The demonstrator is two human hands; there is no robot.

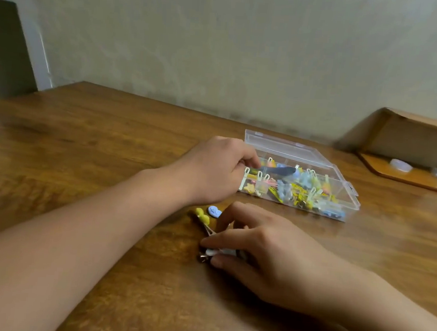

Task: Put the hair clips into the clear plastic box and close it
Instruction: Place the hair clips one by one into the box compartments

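Observation:
The clear plastic box (pixel 351 203) lies on the wooden table, its lid (pixel 287 147) raised at the back, and several coloured hair clips fill its compartments. My left hand (pixel 211 170) is at the box's left end, fingers closed on a dark blue clip (pixel 277 169) held over the box. Nearer to me, my right hand (pixel 260 250) pinches a white clip (pixel 213 252) lying on the table. A yellow clip (pixel 203 216) and a light blue clip (pixel 214 212) lie loose between my hands.
A wooden tray or open stand (pixel 401 176) sits at the back right with small clear items on it. The wall runs along the table's far edge. A door frame (pixel 30 35) stands at the left.

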